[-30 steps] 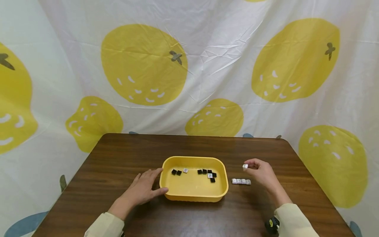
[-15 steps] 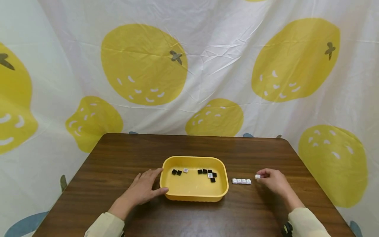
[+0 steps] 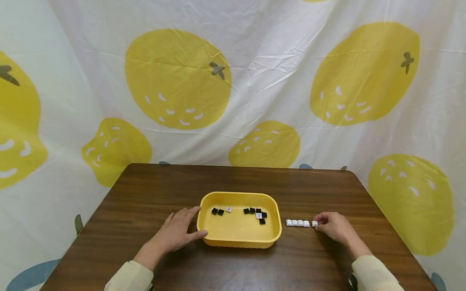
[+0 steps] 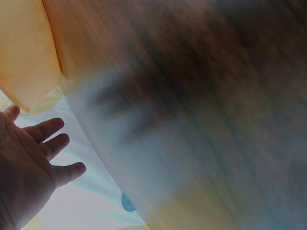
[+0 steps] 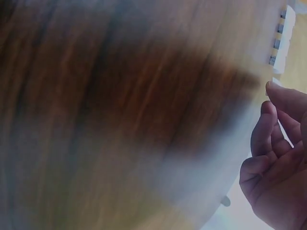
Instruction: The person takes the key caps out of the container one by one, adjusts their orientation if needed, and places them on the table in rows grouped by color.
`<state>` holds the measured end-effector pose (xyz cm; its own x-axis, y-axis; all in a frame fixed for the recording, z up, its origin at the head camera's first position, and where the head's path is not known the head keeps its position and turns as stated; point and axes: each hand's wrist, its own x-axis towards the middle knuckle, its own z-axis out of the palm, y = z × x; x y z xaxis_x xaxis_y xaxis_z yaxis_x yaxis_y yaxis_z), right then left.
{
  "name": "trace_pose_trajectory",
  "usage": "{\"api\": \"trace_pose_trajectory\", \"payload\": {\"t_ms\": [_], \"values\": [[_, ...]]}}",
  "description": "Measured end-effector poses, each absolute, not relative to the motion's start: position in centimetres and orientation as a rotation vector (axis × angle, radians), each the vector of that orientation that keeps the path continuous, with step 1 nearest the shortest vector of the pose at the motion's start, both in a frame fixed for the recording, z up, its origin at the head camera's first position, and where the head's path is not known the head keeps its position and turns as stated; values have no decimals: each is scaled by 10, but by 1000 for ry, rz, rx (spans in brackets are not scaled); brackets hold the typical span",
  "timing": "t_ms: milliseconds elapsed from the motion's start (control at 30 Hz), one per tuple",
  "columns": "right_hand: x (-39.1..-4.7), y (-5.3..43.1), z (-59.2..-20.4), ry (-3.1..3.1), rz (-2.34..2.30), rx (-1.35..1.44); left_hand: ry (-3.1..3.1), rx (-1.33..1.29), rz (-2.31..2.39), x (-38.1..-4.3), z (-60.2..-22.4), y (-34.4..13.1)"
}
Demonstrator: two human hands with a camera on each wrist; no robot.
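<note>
From afar I see my left hand spread against the tray, apparently to steady it, while my right hand pinches a white keycap at the worktop, just beside a row of four, seemingly for alignment.

A tub sits on the table with keys in it. Right of it lies a row of keys.
</note>
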<state>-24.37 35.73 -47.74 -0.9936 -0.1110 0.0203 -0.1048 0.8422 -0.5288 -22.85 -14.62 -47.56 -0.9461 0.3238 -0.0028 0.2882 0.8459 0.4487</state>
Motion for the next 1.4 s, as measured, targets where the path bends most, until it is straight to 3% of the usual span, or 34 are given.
{"api": "trace_pose_trajectory", "payload": {"t_ms": [1400], "values": [[-248, 352, -477, 2999, -761, -248, 2937, 481, 702, -229, -475, -147]]}}
